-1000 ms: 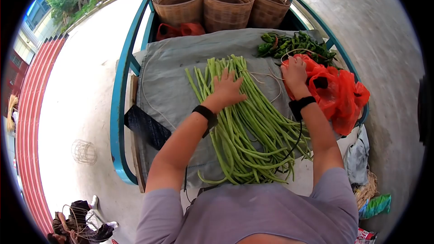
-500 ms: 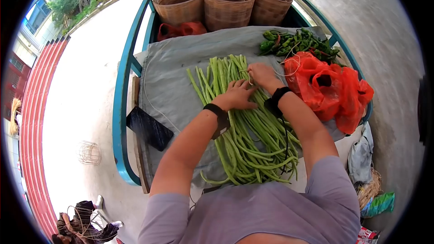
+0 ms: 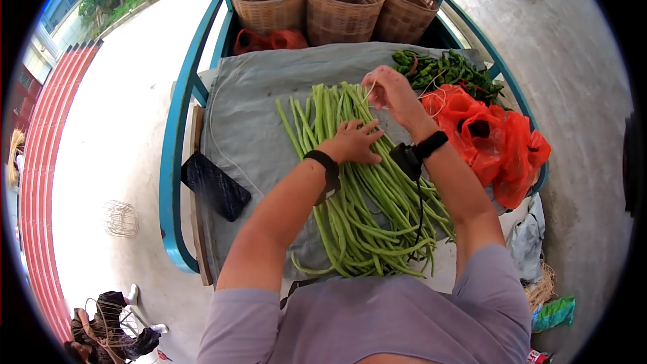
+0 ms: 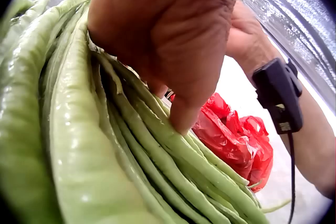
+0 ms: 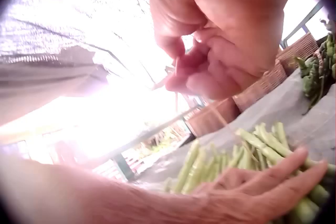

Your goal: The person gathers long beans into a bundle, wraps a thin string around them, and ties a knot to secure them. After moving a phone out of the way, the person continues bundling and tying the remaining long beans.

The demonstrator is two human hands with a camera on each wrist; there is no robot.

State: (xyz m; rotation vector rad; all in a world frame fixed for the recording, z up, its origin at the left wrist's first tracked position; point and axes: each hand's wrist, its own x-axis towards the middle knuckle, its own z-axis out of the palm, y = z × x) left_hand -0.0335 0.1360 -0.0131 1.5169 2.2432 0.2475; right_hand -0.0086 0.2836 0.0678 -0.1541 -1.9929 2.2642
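Observation:
A wide bunch of long green beans (image 3: pixel 377 222) lies on a grey cloth (image 3: pixel 249 111) in front of the person. The left hand (image 3: pixel 353 143) rests on top of the beans with its fingers spread; its thumb (image 4: pixel 185 113) presses on them in the left wrist view. Raised over the upper right of the bunch, the right hand (image 3: pixel 396 98) pinches a thin pale string (image 5: pixel 176 67) between thumb and fingers. The string runs down toward the cut bean ends (image 5: pixel 252 150) in the right wrist view.
Red plastic bags (image 3: pixel 499 138) and a pile of green peppers (image 3: pixel 458 71) lie to the right. Woven baskets (image 3: pixel 344 13) stand at the back. A dark flat object (image 3: pixel 216 187) lies left, inside the blue rail (image 3: pixel 172 182). Another person (image 3: pixel 111 327) is at lower left.
The right hand has come from the red bag to the bunch, then lifted with the string. The left hand has shifted down and right on the beans.

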